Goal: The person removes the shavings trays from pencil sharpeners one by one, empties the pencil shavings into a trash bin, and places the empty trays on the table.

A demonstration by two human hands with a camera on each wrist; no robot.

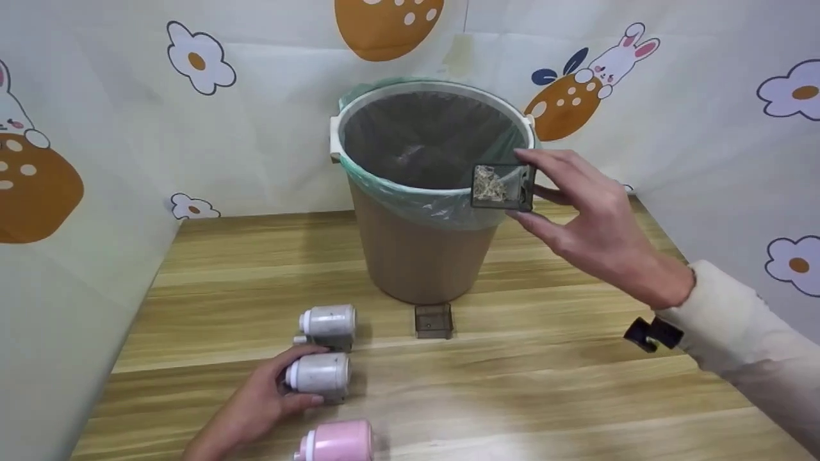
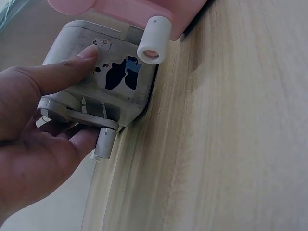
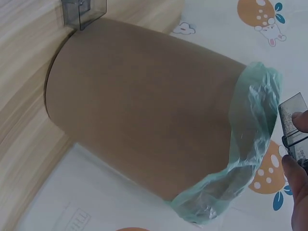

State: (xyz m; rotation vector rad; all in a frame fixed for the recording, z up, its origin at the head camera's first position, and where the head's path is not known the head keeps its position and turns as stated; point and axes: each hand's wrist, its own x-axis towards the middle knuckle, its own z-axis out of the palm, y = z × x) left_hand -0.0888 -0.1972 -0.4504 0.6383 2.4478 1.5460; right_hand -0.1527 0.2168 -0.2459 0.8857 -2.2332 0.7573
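My right hand pinches a smoky see-through shavings drawer between thumb and fingers, in front of the bin's near right rim. Pale pencil shavings lie in one end of it. In the right wrist view, the drawer is partly out of frame beside the green liner. My left hand grips a grey crank pencil sharpener on the table; its thumb lies across the body in the left wrist view. A second grey sharpener stands just beyond, and a pink sharpener on the near side.
A brown bin with a white rim and green bag stands at the back of the wooden table. Another smoky drawer lies at its foot. Patterned sheeting hangs behind and at both sides.
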